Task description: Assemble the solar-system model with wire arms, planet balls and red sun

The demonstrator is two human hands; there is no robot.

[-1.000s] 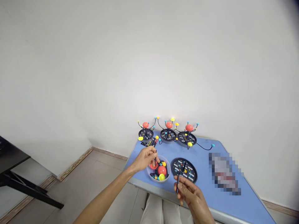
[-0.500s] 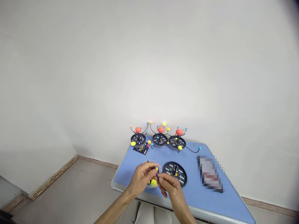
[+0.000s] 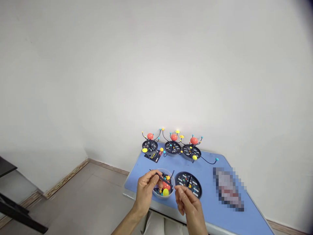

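"Left side first. What's my feed showing?"

"Your left hand [image 3: 146, 191] is pinched closed on a thin black rod [image 3: 167, 183], which reaches over a clear plastic bowl [image 3: 170, 173] holding a coral ball [image 3: 166, 186] and a yellow ball [image 3: 165, 192]."

"And my right?"

"Your right hand [image 3: 189, 204] is half open, with nothing visible in it, just beside the bowl and near a black round base [image 3: 195, 192]."
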